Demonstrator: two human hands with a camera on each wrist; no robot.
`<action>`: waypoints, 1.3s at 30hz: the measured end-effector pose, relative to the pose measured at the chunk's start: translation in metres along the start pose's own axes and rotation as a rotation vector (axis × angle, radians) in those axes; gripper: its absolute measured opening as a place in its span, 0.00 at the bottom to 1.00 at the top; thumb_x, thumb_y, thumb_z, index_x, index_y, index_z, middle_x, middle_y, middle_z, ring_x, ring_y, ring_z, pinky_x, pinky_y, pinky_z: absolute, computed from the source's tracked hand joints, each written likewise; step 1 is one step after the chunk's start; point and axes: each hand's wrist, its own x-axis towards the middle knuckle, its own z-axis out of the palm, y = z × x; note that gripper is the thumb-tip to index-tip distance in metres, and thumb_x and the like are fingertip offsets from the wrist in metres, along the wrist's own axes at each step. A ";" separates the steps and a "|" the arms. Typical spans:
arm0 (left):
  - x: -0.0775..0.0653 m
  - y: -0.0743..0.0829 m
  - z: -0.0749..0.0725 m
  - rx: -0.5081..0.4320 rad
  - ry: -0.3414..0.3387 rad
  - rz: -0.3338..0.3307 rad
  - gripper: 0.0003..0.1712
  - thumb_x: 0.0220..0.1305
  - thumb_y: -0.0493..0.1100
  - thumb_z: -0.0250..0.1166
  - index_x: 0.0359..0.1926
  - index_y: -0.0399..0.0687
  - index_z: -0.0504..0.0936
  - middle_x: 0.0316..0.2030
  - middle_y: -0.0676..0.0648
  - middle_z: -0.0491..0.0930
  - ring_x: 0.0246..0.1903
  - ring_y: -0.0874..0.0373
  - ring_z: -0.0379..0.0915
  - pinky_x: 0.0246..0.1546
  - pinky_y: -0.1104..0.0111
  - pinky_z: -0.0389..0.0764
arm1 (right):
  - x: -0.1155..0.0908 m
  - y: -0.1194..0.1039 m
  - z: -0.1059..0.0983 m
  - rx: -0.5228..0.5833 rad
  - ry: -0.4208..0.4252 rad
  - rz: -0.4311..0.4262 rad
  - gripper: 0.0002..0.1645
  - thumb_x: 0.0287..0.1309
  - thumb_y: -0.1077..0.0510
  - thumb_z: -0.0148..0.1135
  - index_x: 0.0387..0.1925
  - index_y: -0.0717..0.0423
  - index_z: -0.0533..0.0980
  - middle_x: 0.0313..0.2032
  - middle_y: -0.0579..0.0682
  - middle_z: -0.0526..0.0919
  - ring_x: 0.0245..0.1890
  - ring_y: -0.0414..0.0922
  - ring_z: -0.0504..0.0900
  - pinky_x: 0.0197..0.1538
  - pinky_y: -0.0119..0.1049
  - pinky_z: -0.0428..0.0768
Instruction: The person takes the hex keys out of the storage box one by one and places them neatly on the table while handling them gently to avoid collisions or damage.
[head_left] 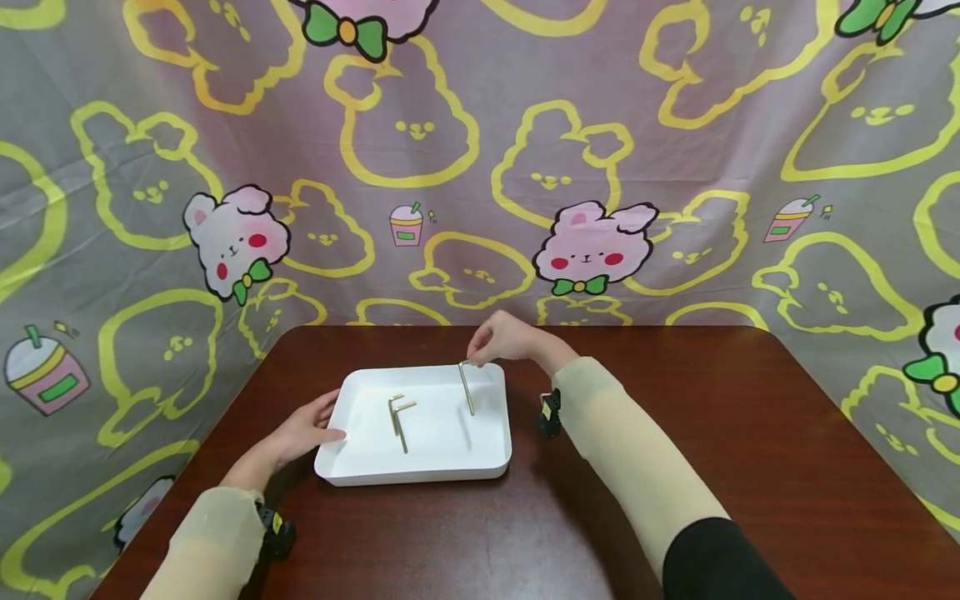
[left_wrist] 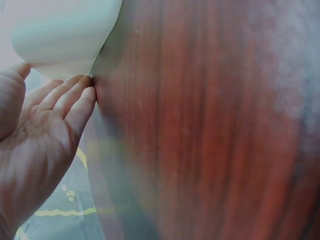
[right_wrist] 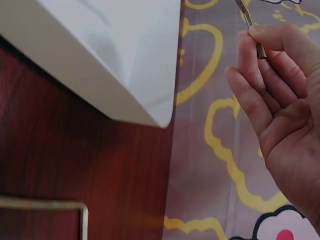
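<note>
Right hand (right_wrist: 280,100) pinches hex key (head_left: 467,385); head view shows tray (head_left: 352,467).

Dark reddish wooden table (head_left: 675,467) — behind it, grey cartoon-bunny cloth backdrop (head_left: 675,167), evenly lit

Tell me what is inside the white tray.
Inside the white rectangular plastic tray: two brass-coloured L-shaped hex keys, plus a third hex key pinched by the right hand. Whatever is under the tray is hidden.

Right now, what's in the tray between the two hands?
In the head view, two small L-shaped metal keys lie in the white tray, between the left hand and the key the right hand pinches.
</note>
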 end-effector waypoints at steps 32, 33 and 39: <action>-0.001 -0.003 -0.001 0.002 -0.009 0.017 0.50 0.62 0.38 0.67 0.73 0.29 0.44 0.69 0.26 0.52 0.68 0.32 0.51 0.63 0.45 0.61 | -0.084 0.056 -0.071 -0.032 0.083 -0.026 0.04 0.54 0.61 0.71 0.30 0.59 0.85 0.27 0.47 0.86 0.34 0.52 0.82 0.40 0.38 0.79; -0.001 -0.003 -0.001 0.005 -0.009 0.017 0.50 0.62 0.38 0.67 0.73 0.29 0.44 0.69 0.25 0.52 0.68 0.32 0.51 0.63 0.45 0.61 | -0.087 0.058 -0.072 -0.027 0.087 -0.025 0.04 0.54 0.61 0.71 0.30 0.59 0.85 0.27 0.48 0.86 0.33 0.51 0.82 0.39 0.38 0.79; -0.001 0.000 -0.001 0.014 -0.009 0.013 0.50 0.63 0.38 0.67 0.73 0.29 0.44 0.69 0.25 0.52 0.68 0.32 0.51 0.63 0.45 0.62 | -0.104 0.067 -0.072 -0.009 0.102 -0.028 0.04 0.52 0.62 0.71 0.30 0.60 0.85 0.26 0.48 0.85 0.30 0.44 0.80 0.38 0.36 0.79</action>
